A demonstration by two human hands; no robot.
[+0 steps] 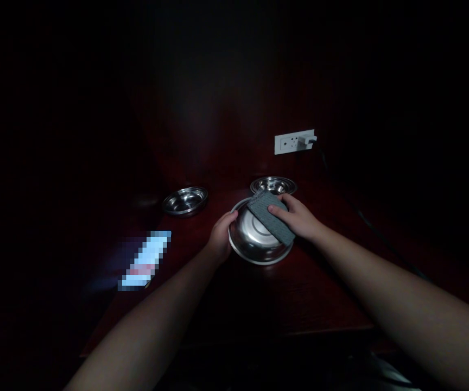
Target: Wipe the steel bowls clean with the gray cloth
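A shiny metal bowl (254, 239) is tilted in front of me, its ringed underside facing my eyes. My left hand (221, 234) grips its left rim, thumb on the outside and the other fingers hidden behind. In my right hand (295, 217) is a folded grey cloth (273, 220), pressed flat against the upper right of the bowl's underside. The thumb lies over the cloth. Just behind the held bowl, a second metal bowl (275, 182) shows partly. Farther left stands another metal bowl (185, 202), upright.
Everything rests on a dark red table (275, 304) whose front edge runs below my hands. A lit, blurred-out phone-like screen (147, 260) lies at the left. A white wall socket (291, 142) holds a plug (308, 140) with a dark cable (365, 217) trailing right.
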